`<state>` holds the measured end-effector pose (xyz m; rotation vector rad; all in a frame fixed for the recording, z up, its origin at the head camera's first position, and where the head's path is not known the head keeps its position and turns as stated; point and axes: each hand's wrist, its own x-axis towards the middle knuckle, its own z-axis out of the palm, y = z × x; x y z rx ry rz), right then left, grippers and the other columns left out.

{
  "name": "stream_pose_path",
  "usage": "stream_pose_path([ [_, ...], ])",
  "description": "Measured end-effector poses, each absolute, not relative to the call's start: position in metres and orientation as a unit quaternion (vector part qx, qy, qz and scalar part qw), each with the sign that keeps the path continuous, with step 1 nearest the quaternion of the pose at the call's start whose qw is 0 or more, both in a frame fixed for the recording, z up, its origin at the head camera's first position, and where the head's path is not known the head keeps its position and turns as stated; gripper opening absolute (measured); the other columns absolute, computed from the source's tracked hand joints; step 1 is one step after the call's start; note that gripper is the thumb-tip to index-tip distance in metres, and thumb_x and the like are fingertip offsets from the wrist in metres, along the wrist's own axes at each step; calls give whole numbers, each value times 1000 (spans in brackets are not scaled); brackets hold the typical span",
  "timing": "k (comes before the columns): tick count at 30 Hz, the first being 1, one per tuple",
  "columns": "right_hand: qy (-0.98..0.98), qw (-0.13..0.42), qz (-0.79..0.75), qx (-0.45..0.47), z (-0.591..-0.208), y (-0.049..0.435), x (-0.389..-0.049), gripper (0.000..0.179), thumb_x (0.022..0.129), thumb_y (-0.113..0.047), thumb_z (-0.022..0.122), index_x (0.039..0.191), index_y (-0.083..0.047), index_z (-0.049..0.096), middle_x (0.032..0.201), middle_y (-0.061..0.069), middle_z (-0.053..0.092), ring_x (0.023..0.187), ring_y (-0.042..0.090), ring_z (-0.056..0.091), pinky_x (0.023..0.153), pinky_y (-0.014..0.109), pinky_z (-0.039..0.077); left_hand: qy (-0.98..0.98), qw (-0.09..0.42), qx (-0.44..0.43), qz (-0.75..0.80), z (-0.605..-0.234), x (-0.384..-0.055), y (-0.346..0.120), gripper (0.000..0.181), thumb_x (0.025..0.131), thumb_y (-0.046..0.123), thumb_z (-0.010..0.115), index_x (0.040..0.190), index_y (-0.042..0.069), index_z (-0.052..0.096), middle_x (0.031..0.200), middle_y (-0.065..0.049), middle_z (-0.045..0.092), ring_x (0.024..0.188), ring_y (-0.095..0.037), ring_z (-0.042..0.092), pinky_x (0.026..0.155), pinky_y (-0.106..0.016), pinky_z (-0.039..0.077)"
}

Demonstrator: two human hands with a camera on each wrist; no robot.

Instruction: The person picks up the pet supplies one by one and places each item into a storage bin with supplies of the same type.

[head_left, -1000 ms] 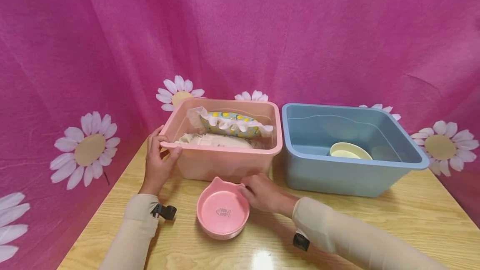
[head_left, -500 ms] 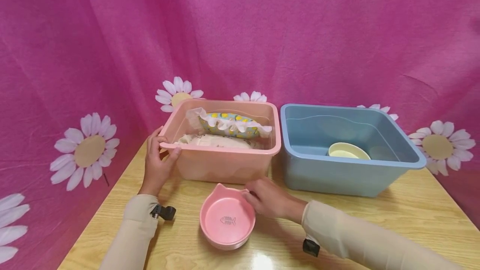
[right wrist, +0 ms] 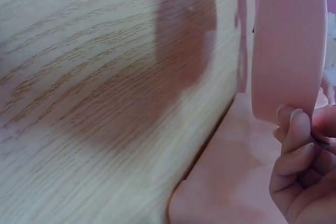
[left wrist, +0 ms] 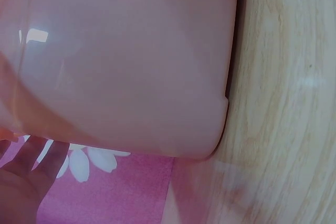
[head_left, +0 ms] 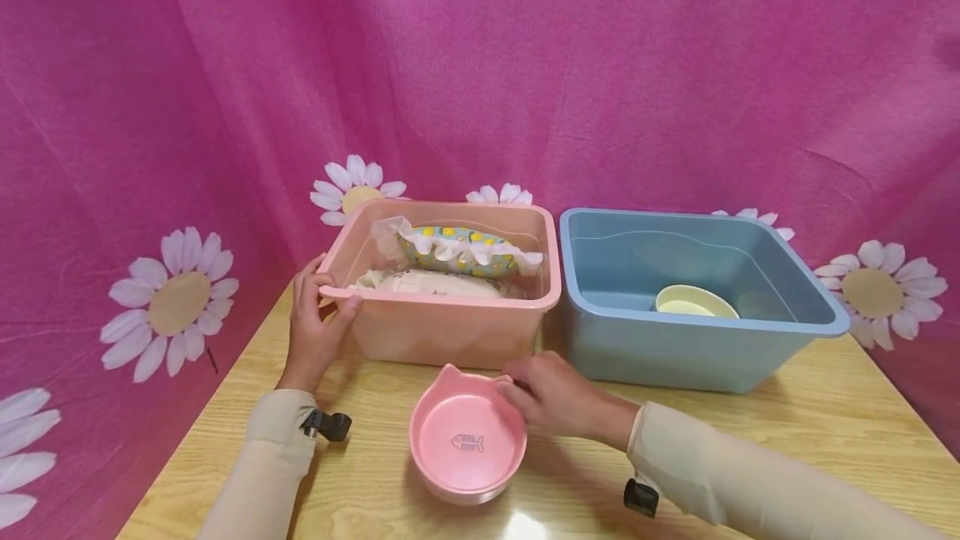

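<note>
A pink cat-eared bowl (head_left: 468, 440) with a fish-bone drawing inside is held in front of the pink bin (head_left: 450, 332). My right hand (head_left: 558, 394) pinches its rim near the right ear, thumb inside. In the right wrist view, curled fingers (right wrist: 299, 129) support the bowl's outer wall, and the bowl is raised off the table. My left hand (head_left: 318, 327) grips the front left corner of the pink bin's rim. In that bin lie a blue pouch with yellow prints and white frills (head_left: 457, 250) and a whitish cloth item (head_left: 442, 283), partly hidden by the front wall.
A blue bin (head_left: 697, 352) stands right of the pink one, with a cream bowl (head_left: 693, 301) inside. Both bins rest on a wooden table (head_left: 847, 432). Behind hangs a magenta curtain (head_left: 480, 65) with daisy prints.
My right hand has moved to the right and toward me with the pink bowl, which looks slightly larger and higher. The left hand stays on the bin's corner.
</note>
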<state>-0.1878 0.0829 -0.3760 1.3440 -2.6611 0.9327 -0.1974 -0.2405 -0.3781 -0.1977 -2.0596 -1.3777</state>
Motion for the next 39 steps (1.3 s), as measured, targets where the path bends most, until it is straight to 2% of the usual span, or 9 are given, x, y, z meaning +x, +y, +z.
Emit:
stream_pose_path([
  [5, -855, 11, 299, 425, -367, 92, -184, 23, 92, -14, 60, 70, -20, 58, 54, -17, 41, 48, -3, 40, 43, 17, 33, -784, 320, -75, -527, -379, -198, -241, 37, 85, 10, 65, 107, -11, 43, 148, -23, 31, 130, -34, 39, 91, -58, 46],
  [12, -855, 5, 302, 422, -354, 105, -182, 14, 94, -15, 59, 84, -17, 70, 56, -17, 47, 50, -2, 43, 43, 19, 37, -783, 321, -75, -528, -379, -197, -241, 37, 85, 10, 65, 107, -11, 43, 148, -23, 31, 130, -34, 40, 91, -58, 46],
  [19, -864, -2, 305, 401, -343, 112, -182, 21, 95, -20, 59, 75, -19, 64, 55, -16, 45, 51, 0, 44, 44, 20, 37, -782, 317, -70, -532, -376, -195, -240, 36, 85, 9, 64, 107, -10, 43, 148, -21, 30, 130, -34, 39, 92, -58, 45],
  [25, -872, 12, 293, 392, -335, 118, -181, 19, 95, -21, 59, 77, -22, 63, 56, -17, 46, 52, 0, 45, 46, 21, 40, -779, 312, -70, -539, -378, -196, -239, 38, 85, 10, 64, 108, -10, 43, 149, -21, 30, 129, -38, 39, 93, -61, 43],
  [32, -869, 37, 293, 397, -327, 125, -182, 21, 96, -21, 58, 75, -19, 62, 56, -16, 44, 52, 0, 43, 46, 21, 39, -782, 321, -65, -531, -410, -219, -258, 40, 84, 17, 69, 110, -1, 45, 150, 2, 31, 130, -25, 40, 93, -55, 46],
  [39, -864, 80, 290, 403, -317, 133, -186, 24, 95, -17, 59, 71, -21, 57, 56, -18, 40, 51, -1, 40, 46, 20, 36, -782, 322, -61, -530, -408, -219, -256, 40, 84, 20, 69, 110, 0, 45, 149, 6, 32, 129, -22, 41, 93, -53, 47],
])
